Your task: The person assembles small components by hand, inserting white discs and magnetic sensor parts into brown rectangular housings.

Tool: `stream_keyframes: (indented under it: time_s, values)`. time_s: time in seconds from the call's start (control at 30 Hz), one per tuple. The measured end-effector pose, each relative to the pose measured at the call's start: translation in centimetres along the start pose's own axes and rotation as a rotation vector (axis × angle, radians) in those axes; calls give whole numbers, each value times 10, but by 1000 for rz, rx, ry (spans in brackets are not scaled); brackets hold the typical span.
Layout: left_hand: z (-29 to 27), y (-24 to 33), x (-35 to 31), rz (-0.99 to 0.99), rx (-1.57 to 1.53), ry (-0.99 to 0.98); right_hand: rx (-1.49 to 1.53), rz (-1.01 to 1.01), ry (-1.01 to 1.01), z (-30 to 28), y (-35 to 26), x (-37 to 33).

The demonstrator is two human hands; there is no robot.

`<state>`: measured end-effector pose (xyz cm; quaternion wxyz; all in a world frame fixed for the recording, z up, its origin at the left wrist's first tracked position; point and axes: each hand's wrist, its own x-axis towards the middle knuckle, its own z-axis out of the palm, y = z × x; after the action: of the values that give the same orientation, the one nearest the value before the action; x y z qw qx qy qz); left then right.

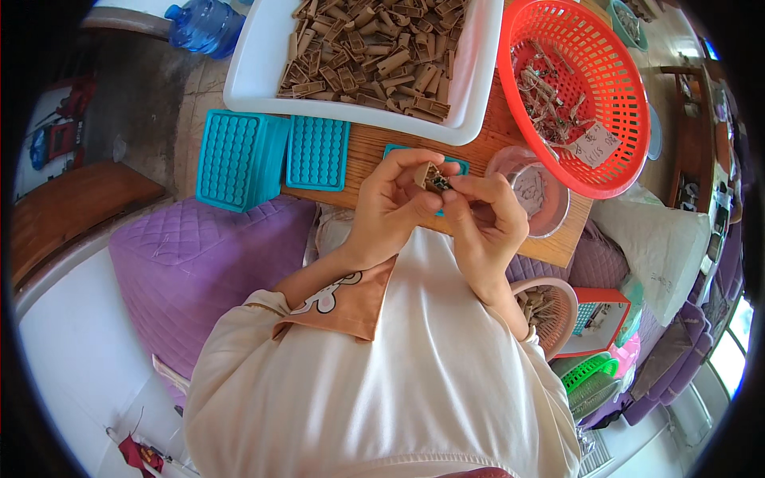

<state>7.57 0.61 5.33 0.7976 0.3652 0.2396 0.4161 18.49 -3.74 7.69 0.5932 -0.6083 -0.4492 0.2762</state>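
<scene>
A small tan plastic piece [431, 177], blocky with a darker end, sits pinched between both hands just above the near edge of the wooden surface [374, 151]. The left hand [388, 209] is curled nearly closed, thumb and forefinger clamped on the piece's left side. The right hand [486, 217] is likewise curled tight, its fingertips meeting the piece from the right, so the 2 hands touch around it.

Just behind the hands lie 3 turquoise trays: 1 small tray [451, 164] mostly hidden by the fingers, a square dimpled tray [317, 152] to the left, and a larger dimpled tray [236, 158] overhanging the surface's edge. Farther back, a white rectangular tub [470, 95] is heaped with similar tan pieces. To the right stands a red mesh basket [613, 127] holding tangled scraps, and beside the right hand a clear round container [550, 209]. A pink bowl [567, 315] of more pieces sits near the right wrist. A quilted purple cushion [191, 263] lies below the left forearm.
</scene>
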Motion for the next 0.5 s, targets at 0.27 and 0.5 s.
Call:
stream_keyframes:
  time_s: [0.27, 0.5]
  values:
    - [-2, 4, -2, 39, 74, -60, -65, -106, 37, -6, 0, -11]
    - [-7, 4, -3, -67, 41, -125, -104, -158, -54, -11, -3, -7]
